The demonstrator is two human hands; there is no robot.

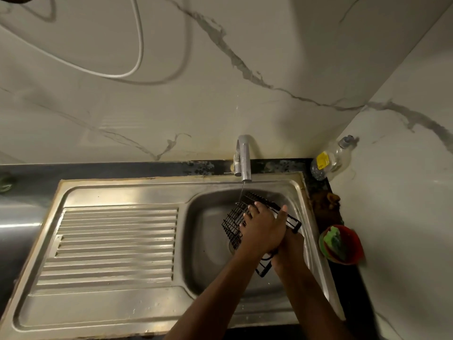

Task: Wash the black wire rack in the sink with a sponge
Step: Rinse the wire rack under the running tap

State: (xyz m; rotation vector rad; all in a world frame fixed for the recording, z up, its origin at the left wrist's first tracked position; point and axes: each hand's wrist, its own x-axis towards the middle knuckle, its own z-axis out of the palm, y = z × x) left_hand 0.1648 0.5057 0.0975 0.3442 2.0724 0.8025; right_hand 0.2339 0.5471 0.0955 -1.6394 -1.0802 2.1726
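Black rack (239, 217) tilted in sink (122, 190) bowl, far end under thin tap (244, 158) stream. Left hand (263, 229) spread flat on wires; right hand (289, 251) gripping near edge. Sponge (333, 240) in red bowl (353, 244), right edge w/ counter. Fetch sponge, keep rack angled, scrub along wires.

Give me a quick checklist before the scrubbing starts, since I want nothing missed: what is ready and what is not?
1. Black wire rack in the sink: ok, tilted over the basin.
2. Water on: ok, a thin stream falls from the tap onto the rack's far end.
3. Rack held: ok, left hand lies on it; right hand under it, grip hidden.
4. Sponge in hand: not ok, the green sponge sits in the red bowl beside the sink.
5. Soap on the rack: cannot tell.
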